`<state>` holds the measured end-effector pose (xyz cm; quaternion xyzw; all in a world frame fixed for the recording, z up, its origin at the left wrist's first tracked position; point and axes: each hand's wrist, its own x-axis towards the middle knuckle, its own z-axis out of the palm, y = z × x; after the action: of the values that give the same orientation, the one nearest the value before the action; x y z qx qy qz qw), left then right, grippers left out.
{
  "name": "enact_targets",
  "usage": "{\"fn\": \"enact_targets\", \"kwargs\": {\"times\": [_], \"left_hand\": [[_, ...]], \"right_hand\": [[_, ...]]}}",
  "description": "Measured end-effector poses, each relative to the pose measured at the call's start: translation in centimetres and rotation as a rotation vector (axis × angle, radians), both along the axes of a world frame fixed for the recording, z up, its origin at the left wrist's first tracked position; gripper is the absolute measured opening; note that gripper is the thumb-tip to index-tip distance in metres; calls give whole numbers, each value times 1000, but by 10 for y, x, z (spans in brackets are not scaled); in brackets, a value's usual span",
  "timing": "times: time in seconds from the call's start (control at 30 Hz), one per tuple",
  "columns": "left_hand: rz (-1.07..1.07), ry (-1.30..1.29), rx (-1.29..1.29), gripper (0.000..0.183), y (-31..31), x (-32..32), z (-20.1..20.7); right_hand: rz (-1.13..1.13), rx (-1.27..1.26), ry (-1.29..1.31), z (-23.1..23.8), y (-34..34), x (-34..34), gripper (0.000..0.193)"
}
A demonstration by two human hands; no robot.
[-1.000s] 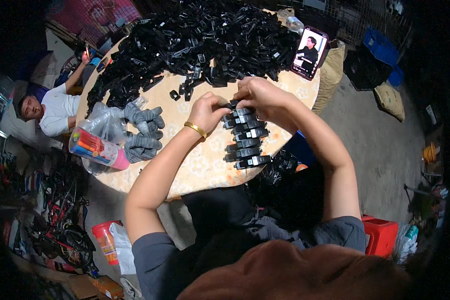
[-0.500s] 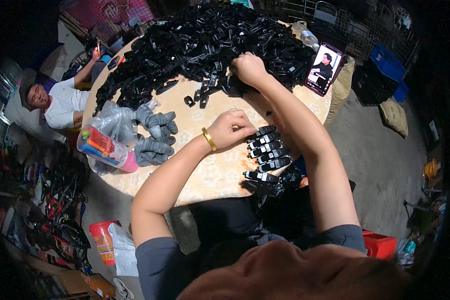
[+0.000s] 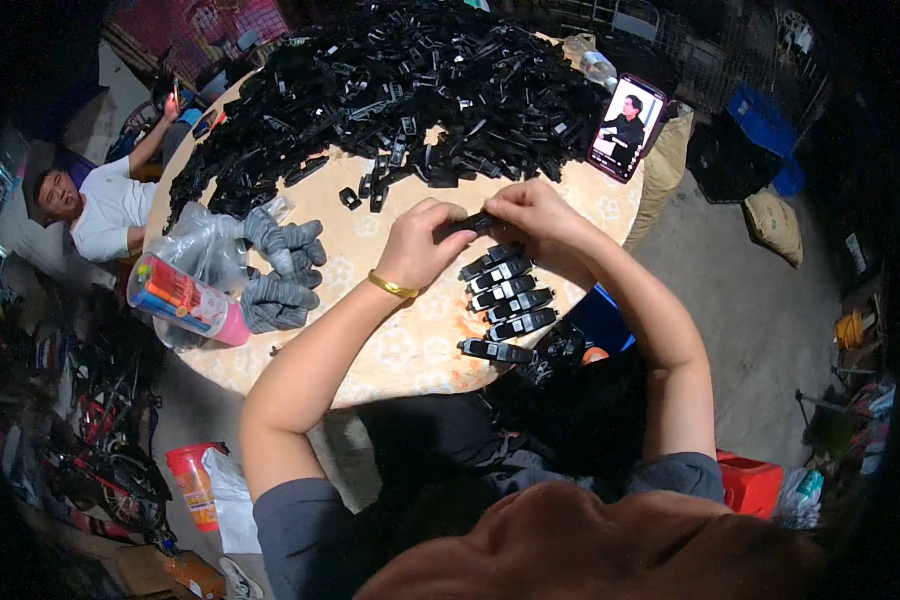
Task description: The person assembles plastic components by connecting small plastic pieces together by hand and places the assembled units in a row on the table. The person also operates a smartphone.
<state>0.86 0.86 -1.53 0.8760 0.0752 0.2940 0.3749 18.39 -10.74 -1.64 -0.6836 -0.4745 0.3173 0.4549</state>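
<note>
Over the middle of the round table, my left hand (image 3: 422,242) and my right hand (image 3: 538,218) meet with fingers closed on a small black plastic part (image 3: 466,226). Fingers cover much of it, so its exact shape cannot be made out. Just below my hands lies a column of several long black plastic pieces (image 3: 506,293), side by side, with pale marks on them. A large heap of loose black plastic parts (image 3: 400,90) covers the table's far half. A few strays (image 3: 377,184) lie at its near edge.
Grey gloves (image 3: 281,270), a clear plastic bag (image 3: 202,245) and a tub of coloured pens (image 3: 185,298) lie on the left of the patterned table (image 3: 410,345). A phone (image 3: 627,128) stands at right, near a clear bottle (image 3: 598,67). Another person (image 3: 115,205) sits at left.
My right hand has come back from the heap toward me. My left hand has risen off the column of pieces to meet it, and both now grip a black part. The whole view has shifted slightly.
</note>
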Motion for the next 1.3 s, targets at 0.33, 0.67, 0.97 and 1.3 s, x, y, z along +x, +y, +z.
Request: {"fn": "enact_targets", "kwargs": {"times": [0.33,0.67,0.97,1.3], "left_hand": [[38,49,147,22,0,-2,3],[40,91,279,20,8,-3,-2],[23,74,342,23,12,-5,-2],[32,68,339,23,11,-5,-2]], "right_hand": [[-401,252,-1022,-2,-21,34,18],[-359,177,-803,-1,-16,46,21],[-160,57,-736,9,-29,43,23],[-78,-252,-537,38,-48,46,36]]}}
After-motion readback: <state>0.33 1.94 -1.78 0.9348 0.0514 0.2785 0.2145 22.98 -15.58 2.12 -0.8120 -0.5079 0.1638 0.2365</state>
